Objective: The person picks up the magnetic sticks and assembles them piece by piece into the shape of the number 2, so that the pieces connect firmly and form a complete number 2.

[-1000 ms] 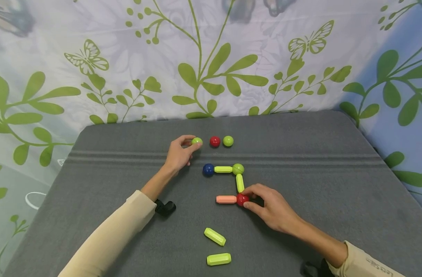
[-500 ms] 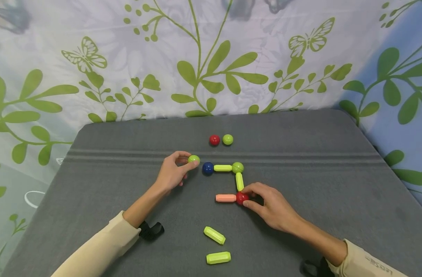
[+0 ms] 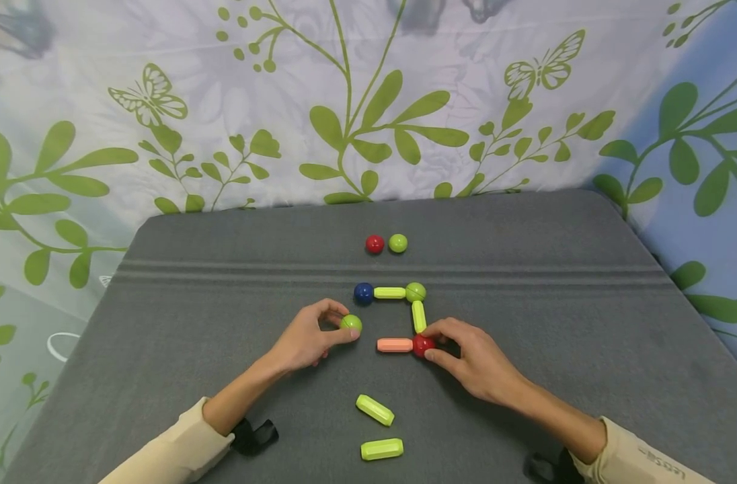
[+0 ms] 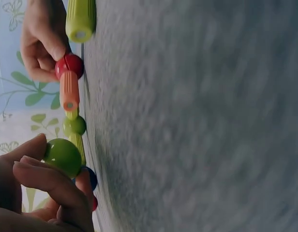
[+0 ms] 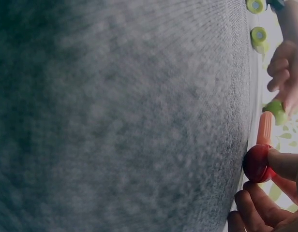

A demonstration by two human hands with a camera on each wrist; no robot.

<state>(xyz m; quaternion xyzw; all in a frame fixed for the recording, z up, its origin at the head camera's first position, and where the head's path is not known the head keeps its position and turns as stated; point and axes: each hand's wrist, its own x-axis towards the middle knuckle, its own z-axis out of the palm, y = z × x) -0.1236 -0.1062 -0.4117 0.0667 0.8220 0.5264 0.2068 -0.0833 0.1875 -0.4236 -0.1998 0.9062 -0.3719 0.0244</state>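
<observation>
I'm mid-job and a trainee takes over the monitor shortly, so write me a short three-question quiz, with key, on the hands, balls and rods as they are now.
1. True or false: the left hand holds the dark blue ball.
2. Fill in the blank: the salmon rod is joined at one end to a ____ ball, which the right hand holds.
3. Count: how many yellow-green rods lie on the grey table joined to no ball?

Key
1. False; it pinches a lime-green ball.
2. Red.
3. Two.
</observation>
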